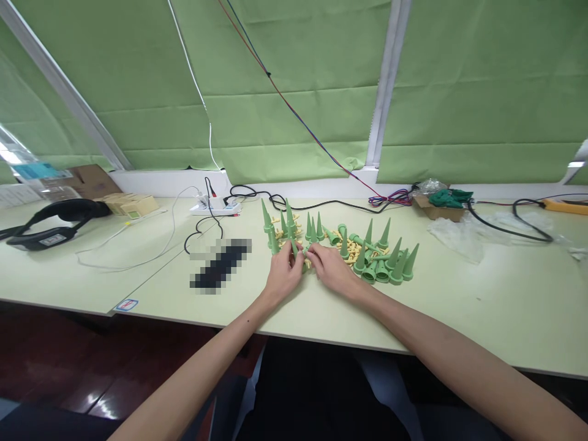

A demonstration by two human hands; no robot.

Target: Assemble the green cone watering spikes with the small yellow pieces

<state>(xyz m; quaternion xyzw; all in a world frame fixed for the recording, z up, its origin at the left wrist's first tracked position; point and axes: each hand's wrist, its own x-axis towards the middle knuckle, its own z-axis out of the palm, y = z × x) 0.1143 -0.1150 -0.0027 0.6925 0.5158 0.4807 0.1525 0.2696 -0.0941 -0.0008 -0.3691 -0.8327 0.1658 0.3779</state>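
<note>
My left hand (283,274) is closed around a green plastic cone spike (294,247) near the middle of the table. Close beside it, my right hand (331,268) has its fingertips pinched together at the base of that spike; what lies between them is too small to make out. Behind my hands stand several green spikes (266,215) with small yellow pieces sticking out among them. To the right of my right hand lies a heap of small yellow plastic pieces (354,251), with more green spikes (408,264) around it, some upright and some on their sides.
A power strip (215,208) with black and white cables sits at the back left. A black headset (57,223) lies far left beside yellow blocks (133,205). An open cardboard box (436,210) and clear plastic bags (459,236) are at right. A blurred dark object (220,266) lies left of my hands.
</note>
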